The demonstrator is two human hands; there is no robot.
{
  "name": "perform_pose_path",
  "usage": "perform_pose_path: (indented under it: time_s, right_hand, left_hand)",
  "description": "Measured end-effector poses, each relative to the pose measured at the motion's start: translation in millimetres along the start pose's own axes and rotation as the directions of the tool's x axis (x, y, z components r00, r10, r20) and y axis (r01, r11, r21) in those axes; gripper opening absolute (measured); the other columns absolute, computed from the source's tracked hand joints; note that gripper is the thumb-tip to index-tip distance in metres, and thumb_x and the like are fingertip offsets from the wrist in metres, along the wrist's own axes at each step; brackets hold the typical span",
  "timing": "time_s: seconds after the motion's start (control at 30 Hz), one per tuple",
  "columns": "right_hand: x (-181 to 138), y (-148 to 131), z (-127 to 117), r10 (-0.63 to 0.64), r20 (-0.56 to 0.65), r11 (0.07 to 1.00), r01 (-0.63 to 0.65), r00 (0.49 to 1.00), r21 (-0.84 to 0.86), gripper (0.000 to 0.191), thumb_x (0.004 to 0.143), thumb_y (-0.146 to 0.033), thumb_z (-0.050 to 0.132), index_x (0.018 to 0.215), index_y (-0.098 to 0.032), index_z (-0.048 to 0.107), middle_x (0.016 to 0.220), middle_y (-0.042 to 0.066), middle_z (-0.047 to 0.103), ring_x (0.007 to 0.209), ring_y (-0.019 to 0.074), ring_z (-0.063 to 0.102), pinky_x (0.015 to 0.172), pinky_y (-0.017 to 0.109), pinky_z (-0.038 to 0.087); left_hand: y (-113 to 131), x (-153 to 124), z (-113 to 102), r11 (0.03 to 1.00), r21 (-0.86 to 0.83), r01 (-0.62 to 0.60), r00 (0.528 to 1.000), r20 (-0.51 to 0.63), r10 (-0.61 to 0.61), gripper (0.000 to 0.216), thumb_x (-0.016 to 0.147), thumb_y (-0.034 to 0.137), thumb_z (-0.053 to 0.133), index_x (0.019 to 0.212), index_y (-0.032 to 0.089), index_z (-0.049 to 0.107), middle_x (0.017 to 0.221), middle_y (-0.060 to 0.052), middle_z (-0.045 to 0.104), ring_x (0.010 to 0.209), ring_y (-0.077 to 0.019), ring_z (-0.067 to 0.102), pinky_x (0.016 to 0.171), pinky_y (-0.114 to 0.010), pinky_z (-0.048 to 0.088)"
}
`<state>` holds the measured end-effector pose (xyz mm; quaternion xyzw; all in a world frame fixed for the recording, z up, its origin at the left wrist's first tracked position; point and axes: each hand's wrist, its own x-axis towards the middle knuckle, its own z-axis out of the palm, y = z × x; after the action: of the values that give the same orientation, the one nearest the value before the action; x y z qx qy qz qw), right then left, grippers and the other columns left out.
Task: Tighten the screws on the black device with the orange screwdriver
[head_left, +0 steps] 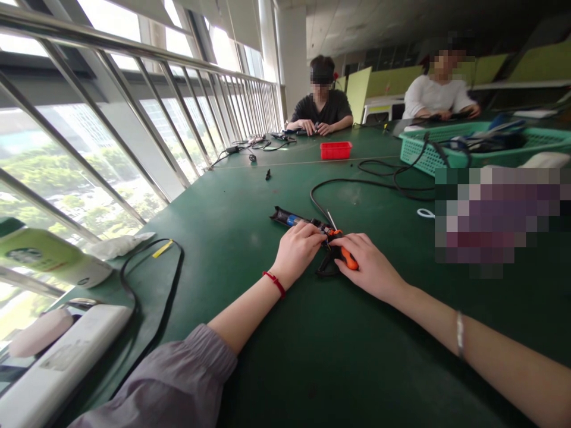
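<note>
A dark green surface [285, 368] fills the foreground. Left of the surface runs a shiny metal railing [98, 42], with daylit windows [116, 21] behind it, pale blinds [243, 24] above, and trees [57, 166] and buildings [80, 125] outside. Beyond the surface's far end stand a white pillar [292, 53] and, right of it, lime-green partitions [359, 89] under a dim ceiling [357, 21].

Near the centre, the left hand's grip [297, 246] and right hand's grip [368, 261] partly cover the black casing [281, 215] and orange screwdriver [350, 259]. At three o'clock, a pixelated patch [504, 217] obscures what lies there. The right edge crops the basket [414, 156], between two and three; the left edge crops the bottle [53, 255] at nine and power strip [62, 368] at eight. At eleven, a black piece [268, 174] is too small to identify.
</note>
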<state>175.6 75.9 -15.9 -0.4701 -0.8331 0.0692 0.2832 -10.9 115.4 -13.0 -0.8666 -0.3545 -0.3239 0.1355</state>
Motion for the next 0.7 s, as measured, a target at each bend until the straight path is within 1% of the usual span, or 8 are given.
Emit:
perform_pose_path:
  time_s: [0.1,0.17,0.27,0.33,0.4,0.47,0.57,0.7]
  right_hand:
    - [-1,-1,0,0.006,-0.002,1.0,-0.006,1.0,0.025,0.029,0.083,-0.022,0.05,0.111,-0.017,0.056,0.107,0.011,0.059,0.105,0.026,0.05,0.093,0.043,0.043]
    - [-1,-1,-1,0.045,-0.018,0.996,-0.044,0.999,0.08,0.032,0.084,-0.025,0.049,0.116,-0.019,0.051,0.109,0.011,0.059,0.104,0.0255,0.053,0.091,0.043,0.045]
    - [-3,-2,-1,0.18,-0.068,0.962,-0.161,0.981,0.219,0.038,0.086,-0.034,0.048,0.121,-0.02,0.041,0.109,0.011,0.061,0.094,0.0238,0.06,0.081,0.04,0.049]
    - [-4,-2,-2,0.259,-0.104,0.932,-0.22,0.96,0.288,0.035,0.086,-0.039,0.047,0.115,-0.02,0.04,0.102,0.009,0.064,0.084,0.0224,0.063,0.074,0.037,0.05]
    - [-4,-3,-5,0.313,-0.169,0.919,-0.253,0.935,0.303,0.027,0.086,-0.041,0.046,0.104,-0.021,0.044,0.093,0.007,0.066,0.078,0.0217,0.064,0.071,0.035,0.048]
    - [-1,-3,-12,0.348,-0.269,0.917,-0.267,0.898,0.296,0.022,0.085,-0.042,0.048,0.095,-0.022,0.047,0.088,0.006,0.067,0.074,0.0212,0.064,0.068,0.033,0.046]
    - [10,-3,-32,0.354,-0.391,0.915,-0.229,0.85,0.331,0.018,0.083,-0.04,0.051,0.085,-0.022,0.049,0.073,0.002,0.064,0.062,0.0177,0.06,0.059,0.029,0.043]
    - [39,-8,-67,0.319,-0.45,0.907,-0.132,0.834,0.399,0.024,0.082,-0.04,0.052,0.067,-0.023,0.048,0.047,-0.005,0.046,0.043,0.0127,0.046,0.048,0.026,0.037]
  left_hand:
    - [0,1,-3,0.997,0.072,0.012,1.0,0.02,-0.014,0.02,0.091,0.028,0.048,0.093,0.023,0.068,0.086,-0.003,0.062,0.079,-0.0153,0.054,0.072,-0.029,0.046]
    - [-3,1,-5,0.995,0.08,0.062,0.998,0.023,-0.064,0.022,0.092,0.03,0.046,0.099,0.022,0.065,0.09,-0.003,0.062,0.083,-0.0157,0.056,0.075,-0.03,0.046]
    - [-13,1,-7,0.987,0.061,0.148,0.987,0.055,-0.152,0.032,0.088,0.037,0.051,0.114,0.02,0.058,0.111,-0.006,0.06,0.102,-0.0189,0.055,0.092,-0.034,0.043]
    - [-20,-1,-6,0.979,0.05,0.198,0.973,0.108,-0.203,0.052,0.083,0.044,0.056,0.127,0.017,0.048,0.128,-0.009,0.053,0.118,-0.0224,0.048,0.106,-0.039,0.033]
    - [-26,-2,-4,0.969,0.049,0.243,0.956,0.159,-0.248,0.063,0.082,0.051,0.056,0.132,0.016,0.042,0.135,-0.01,0.048,0.127,-0.0243,0.041,0.112,-0.043,0.024]
    - [-28,-3,-2,0.963,0.054,0.264,0.945,0.186,-0.269,0.061,0.082,0.053,0.054,0.131,0.017,0.043,0.134,-0.009,0.049,0.129,-0.0244,0.039,0.114,-0.043,0.021]
    - [-27,-2,-3,0.957,0.075,0.282,0.941,0.172,-0.291,0.054,0.082,0.053,0.055,0.123,0.019,0.049,0.127,-0.008,0.053,0.122,-0.0245,0.043,0.111,-0.043,0.025]
    - [-22,0,-5,0.943,0.121,0.311,0.934,0.144,-0.327,0.05,0.08,0.055,0.056,0.116,0.02,0.052,0.117,-0.009,0.054,0.113,-0.0267,0.045,0.102,-0.042,0.034]
